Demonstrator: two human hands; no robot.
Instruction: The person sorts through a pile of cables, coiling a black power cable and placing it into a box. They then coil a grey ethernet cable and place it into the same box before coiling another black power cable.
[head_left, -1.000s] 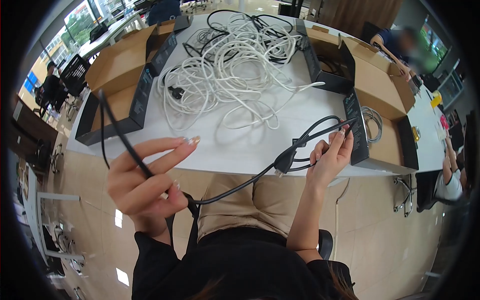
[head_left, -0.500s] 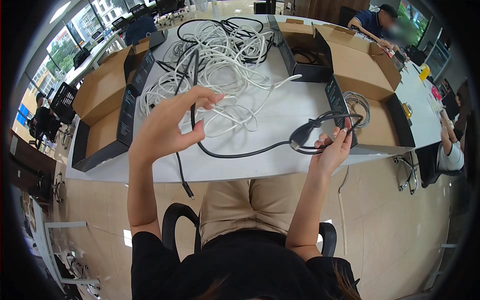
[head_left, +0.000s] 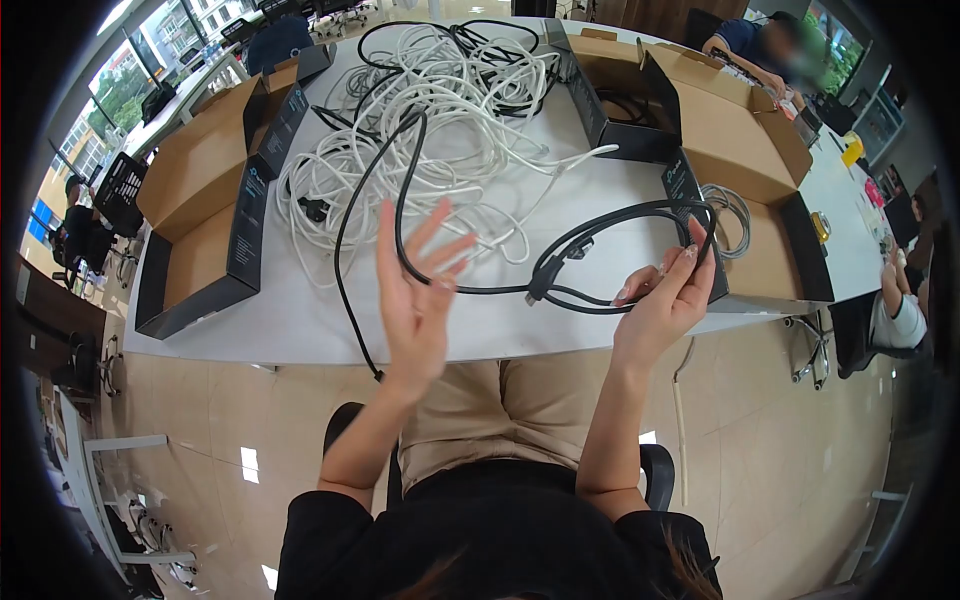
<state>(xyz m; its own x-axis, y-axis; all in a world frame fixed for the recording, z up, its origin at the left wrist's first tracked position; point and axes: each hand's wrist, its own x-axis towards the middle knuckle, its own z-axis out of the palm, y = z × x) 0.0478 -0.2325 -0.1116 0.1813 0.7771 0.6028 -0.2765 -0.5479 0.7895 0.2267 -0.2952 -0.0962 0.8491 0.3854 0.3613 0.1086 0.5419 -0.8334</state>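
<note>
My right hand (head_left: 668, 290) is closed around a looped black cable (head_left: 470, 291), its thumb and fingers pinching the coil at the right side. A dark connector (head_left: 545, 277) hangs on the left part of that loop. From there the cable runs left across my left hand (head_left: 415, 310), bends back at the white cables, and comes down to the table's front edge. My left hand is open, fingers spread and slightly blurred, with the cable passing by its fingers. Beyond both hands lies a tangled heap of white cables (head_left: 440, 150) mixed with black ones.
An open black cardboard box (head_left: 245, 235) stands at the left of the white table (head_left: 300, 325). Two more open boxes stand right: the back box (head_left: 625, 140) contains black cable, the front box (head_left: 775, 265) a grey cable coil (head_left: 738, 232). Another person (head_left: 745, 50) sits at the far right.
My left hand has moved right and towards me, its curled fingers spreading apart. The loop in my right hand has become wider, and its connector has shifted left.
</note>
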